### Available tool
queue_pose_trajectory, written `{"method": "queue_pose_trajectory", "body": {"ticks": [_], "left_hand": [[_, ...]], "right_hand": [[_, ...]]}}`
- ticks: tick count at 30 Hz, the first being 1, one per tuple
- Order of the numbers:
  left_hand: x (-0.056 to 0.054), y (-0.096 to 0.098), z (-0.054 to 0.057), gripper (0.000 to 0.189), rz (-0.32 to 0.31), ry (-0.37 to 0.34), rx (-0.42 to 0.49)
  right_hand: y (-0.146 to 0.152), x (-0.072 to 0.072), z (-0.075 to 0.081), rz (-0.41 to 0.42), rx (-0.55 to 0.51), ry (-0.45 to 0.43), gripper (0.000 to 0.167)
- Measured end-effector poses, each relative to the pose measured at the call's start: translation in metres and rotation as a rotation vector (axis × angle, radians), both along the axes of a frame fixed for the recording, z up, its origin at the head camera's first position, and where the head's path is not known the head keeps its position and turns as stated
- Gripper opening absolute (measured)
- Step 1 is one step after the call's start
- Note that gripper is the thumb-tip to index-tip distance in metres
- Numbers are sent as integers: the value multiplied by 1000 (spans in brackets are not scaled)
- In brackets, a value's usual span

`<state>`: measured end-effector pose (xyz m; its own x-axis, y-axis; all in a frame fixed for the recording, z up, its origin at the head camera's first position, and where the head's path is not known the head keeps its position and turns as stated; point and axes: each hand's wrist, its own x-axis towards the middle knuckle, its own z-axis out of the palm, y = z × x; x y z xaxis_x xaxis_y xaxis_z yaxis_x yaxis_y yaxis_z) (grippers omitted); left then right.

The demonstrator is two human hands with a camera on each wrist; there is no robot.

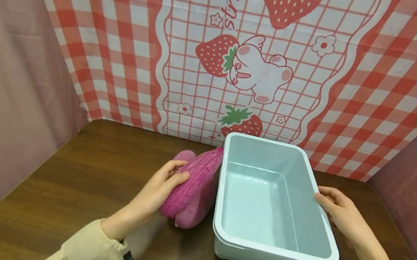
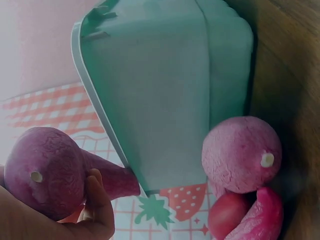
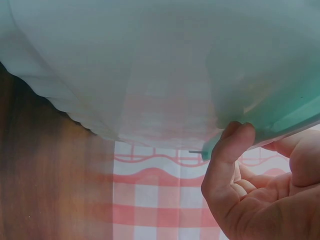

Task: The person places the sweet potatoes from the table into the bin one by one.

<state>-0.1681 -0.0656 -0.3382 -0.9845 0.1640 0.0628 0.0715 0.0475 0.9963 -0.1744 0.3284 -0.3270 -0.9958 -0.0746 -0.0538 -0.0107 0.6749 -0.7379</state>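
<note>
My left hand [image 1: 154,190] grips a magenta, wrinkled, tapering vegetable-like piece [image 1: 196,176] just left of a pale blue plastic bin [image 1: 259,258]. In the left wrist view the held piece [image 2: 45,172] shows a round end with a small pale stub, and its narrow end points toward the bin's rim. Below it, against the bin, lie a similar pinkish-purple piece [image 2: 245,155], a smooth red rounded one [image 2: 227,215] and a bright pink wrinkled one [image 2: 260,220]. My right hand [image 1: 346,220] pinches the bin's right rim, with the thumb on top. No contents show inside the bin.
Both sit on a dark brown wooden table [image 1: 101,176]. A strawberry-print checked cloth [image 1: 124,42] hangs behind it, with pink curtains [image 1: 3,68] at either side. Black straps show near both sleeves.
</note>
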Motion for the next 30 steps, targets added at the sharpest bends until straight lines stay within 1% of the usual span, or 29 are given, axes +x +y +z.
{"method": "queue_pose_trajectory", "body": {"ticks": [3,6,12,19,23,28,30], "left_hand": [[2,1,1,36,-10,7,9],[2,2,1,37,-8,17,-4],[1,5,3,42,-3,57,-75],[3,10,10,44,16,193,-231],[4,12,12,43,26,237,-260],[3,14,12,41,86,328,-328],[3,15,12,40,116,381,-370]], "right_hand": [[-1,0,0,-2,-15,-3,57],[-1,0,0,-7,-18,-6,58],[0,0,-1,-8,-9,-12,58],[0,1,-2,2,-33,-10,57],[0,1,-2,6,-34,-3,56],[0,1,-2,7,-24,-1,56],[0,0,-1,8,-25,1,56]]}}
